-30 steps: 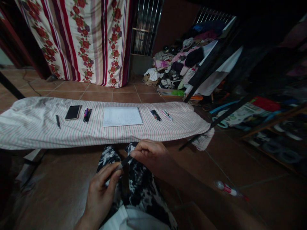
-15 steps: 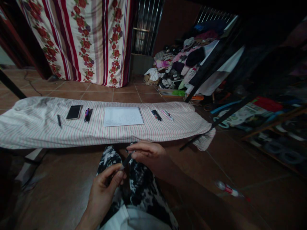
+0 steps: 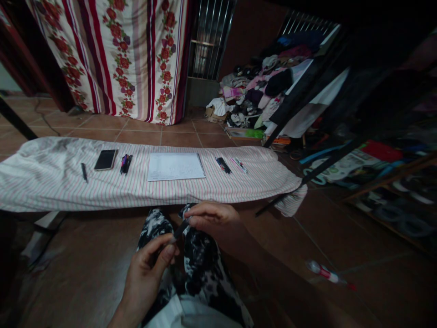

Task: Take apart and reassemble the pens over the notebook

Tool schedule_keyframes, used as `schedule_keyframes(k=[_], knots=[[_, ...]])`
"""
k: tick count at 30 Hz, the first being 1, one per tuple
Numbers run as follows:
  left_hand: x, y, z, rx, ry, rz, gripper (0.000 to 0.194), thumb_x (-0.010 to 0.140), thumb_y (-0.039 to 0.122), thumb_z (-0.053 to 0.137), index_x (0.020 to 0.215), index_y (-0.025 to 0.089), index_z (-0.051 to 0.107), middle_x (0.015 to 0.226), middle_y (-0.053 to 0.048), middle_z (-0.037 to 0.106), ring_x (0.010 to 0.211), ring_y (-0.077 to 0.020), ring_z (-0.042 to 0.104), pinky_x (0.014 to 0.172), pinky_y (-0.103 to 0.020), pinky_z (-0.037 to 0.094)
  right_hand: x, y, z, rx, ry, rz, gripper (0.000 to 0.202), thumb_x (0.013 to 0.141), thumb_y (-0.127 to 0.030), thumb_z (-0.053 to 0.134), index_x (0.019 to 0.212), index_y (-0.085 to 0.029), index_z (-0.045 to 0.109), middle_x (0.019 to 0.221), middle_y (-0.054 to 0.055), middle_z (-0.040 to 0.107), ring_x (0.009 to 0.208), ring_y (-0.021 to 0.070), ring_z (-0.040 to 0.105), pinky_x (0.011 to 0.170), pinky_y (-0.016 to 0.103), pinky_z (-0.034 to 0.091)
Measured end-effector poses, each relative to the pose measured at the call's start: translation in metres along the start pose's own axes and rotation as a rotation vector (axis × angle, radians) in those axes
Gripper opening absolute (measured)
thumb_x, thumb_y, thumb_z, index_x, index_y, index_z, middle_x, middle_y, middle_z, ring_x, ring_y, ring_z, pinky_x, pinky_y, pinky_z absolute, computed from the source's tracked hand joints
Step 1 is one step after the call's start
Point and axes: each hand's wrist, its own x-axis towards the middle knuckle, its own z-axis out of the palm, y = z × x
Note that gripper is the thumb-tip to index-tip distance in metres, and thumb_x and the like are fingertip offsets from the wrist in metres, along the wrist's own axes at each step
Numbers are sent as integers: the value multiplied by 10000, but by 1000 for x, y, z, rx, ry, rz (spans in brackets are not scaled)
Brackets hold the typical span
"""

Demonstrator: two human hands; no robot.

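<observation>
A dark pen (image 3: 180, 230) is held between my two hands above my lap. My left hand (image 3: 150, 269) pinches its lower end, while the fingers of my right hand (image 3: 215, 221) close on its upper end. Beyond them, an open spiral notebook (image 3: 176, 166) lies on the striped cloth (image 3: 136, 193). A phone (image 3: 105, 160), a bunch of pens (image 3: 125, 164) and a single dark pen (image 3: 84, 172) lie left of the notebook. To its right are two small groups of pens, one dark (image 3: 223, 165) and one lighter (image 3: 239, 165).
A plastic bottle (image 3: 324, 272) lies on the tiled floor at the right. Dark slanted bars (image 3: 341, 155) stand beyond the cloth's right end. Behind are a floral curtain (image 3: 123, 59), a heap of clothes (image 3: 259, 86) and a shelf with shoes (image 3: 399, 205).
My right hand has shifted very slightly to the right along with the pen's upper end. My left hand keeps its pinch, and the items on the cloth have not moved.
</observation>
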Motion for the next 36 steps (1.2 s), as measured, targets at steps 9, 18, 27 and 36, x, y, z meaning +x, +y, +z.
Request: schedule_keyframes(k=[9,18,27,36], knots=[[-7,-10,0,146,139,73,283,736,426,656,890,202,733,750,-41,735,626,-178,667,620,-265,552,-1,-10,6,-176,43,-64,141,759,-309,653,785,-174,686,774,18,691,665,106,605,619,219,474],[-6,-8,-2,301,165,315,189,765,337,641,895,236,735,873,-39,742,775,-201,692,733,-283,558,-4,-11,9,-217,92,98,199,729,-337,647,654,-170,570,497,-67,476,455,51,398,431,173,287],[-2,2,1,22,7,-11,297,737,430,654,873,174,720,650,-26,693,567,-149,623,541,-221,512,-3,-2,14,6,33,108,243,741,-368,640,883,-171,653,690,-18,597,568,72,502,545,199,399],[-4,3,8,-157,-31,-140,352,705,476,682,838,150,701,605,-19,650,515,-117,556,498,-206,460,-2,12,8,91,-5,25,275,790,-398,621,968,-211,715,868,36,655,678,97,572,576,211,459]])
